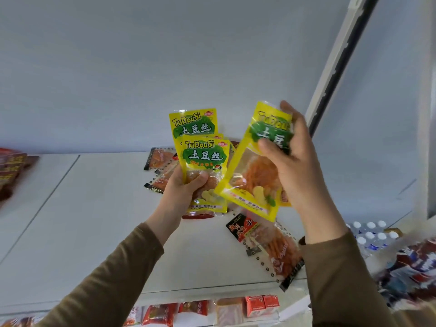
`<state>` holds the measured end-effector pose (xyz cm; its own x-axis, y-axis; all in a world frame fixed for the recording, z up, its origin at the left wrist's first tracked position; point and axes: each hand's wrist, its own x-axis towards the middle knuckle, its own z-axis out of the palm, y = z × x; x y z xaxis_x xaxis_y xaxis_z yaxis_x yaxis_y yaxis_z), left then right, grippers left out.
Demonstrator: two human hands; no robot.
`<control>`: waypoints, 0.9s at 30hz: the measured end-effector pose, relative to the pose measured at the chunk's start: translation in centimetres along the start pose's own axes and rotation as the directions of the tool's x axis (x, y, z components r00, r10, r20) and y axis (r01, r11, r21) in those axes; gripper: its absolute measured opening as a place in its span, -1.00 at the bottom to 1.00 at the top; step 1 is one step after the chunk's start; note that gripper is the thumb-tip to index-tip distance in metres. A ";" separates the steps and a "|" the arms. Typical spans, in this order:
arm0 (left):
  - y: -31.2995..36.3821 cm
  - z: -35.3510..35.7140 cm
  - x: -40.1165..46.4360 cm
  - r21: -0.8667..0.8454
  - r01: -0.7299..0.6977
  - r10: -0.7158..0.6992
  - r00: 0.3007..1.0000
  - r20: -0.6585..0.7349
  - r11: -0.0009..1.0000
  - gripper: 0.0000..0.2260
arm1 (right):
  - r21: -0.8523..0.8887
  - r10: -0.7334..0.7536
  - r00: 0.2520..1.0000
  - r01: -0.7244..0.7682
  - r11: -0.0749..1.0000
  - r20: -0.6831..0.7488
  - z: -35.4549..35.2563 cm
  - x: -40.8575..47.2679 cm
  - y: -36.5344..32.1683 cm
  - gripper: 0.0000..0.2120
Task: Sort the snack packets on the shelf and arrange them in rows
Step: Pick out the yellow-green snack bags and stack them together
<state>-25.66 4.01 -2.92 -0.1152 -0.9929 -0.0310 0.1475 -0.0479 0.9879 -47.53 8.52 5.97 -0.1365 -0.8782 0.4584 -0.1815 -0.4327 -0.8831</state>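
Note:
My left hand (184, 185) grips a fanned stack of yellow-green TuDouSi snack packets (203, 154) by their lower part, held upright above the white shelf (99, 208). My right hand (290, 161) holds one more yellow TuDouSi packet (250, 180) by its top, tilted, its lower corner overlapping the stack. Orange-and-black snack packets lie on the shelf behind the stack (160, 159) and below my right hand (271, 246).
Dark red packets (11, 171) sit at the shelf's far left. Red and orange packets (203, 310) line the lower shelf. Water bottles (370, 234) and blue-red packs (410, 267) are at the right. A white upright (339, 67) borders the shelf bay.

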 end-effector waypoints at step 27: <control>1.1 -5.9 -3.5 -0.244 0.079 -0.120 0.980 -0.160 0.967 -0.62 | -0.834 0.276 0.961 -0.134 0.536 0.023 5.3 6.1 10.3 -0.48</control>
<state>-19.33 6.76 -2.60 0.0265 -0.9845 -0.1733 0.3733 -0.1511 0.9153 -45.09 -2.33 -0.84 -0.1593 -0.9679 0.1946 -0.8907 0.0559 -0.4512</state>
